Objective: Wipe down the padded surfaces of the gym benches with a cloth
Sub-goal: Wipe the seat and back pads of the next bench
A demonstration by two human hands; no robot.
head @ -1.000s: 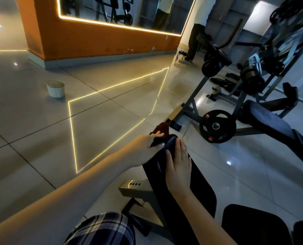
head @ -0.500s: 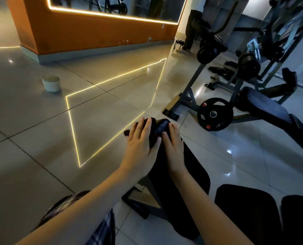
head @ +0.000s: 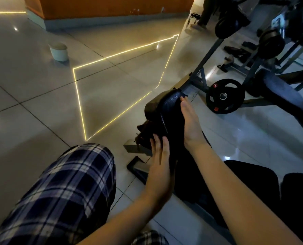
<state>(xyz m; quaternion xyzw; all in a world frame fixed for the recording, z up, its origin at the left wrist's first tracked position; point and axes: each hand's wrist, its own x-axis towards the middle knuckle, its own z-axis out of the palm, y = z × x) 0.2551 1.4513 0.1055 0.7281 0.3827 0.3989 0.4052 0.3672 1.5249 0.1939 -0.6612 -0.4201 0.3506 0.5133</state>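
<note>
Cloth (head: 144, 132), dark and bunched up, lies on the left side of the black pad (head: 166, 106), low in front of the person. The left hand (head: 160, 156) lies flat with straight fingers, its tips right at the cloth. The right hand (head: 191, 124) is flat too, resting along the pad's right side, with a round weight (head: 225, 96) nearby.

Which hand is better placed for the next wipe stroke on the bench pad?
Left, probably. The left hand rests at the cloth on the left side of the bench pad, fingertips on it. The right hand lies flat along the pad's right edge, apart from the cloth, seemingly steadying.
</note>
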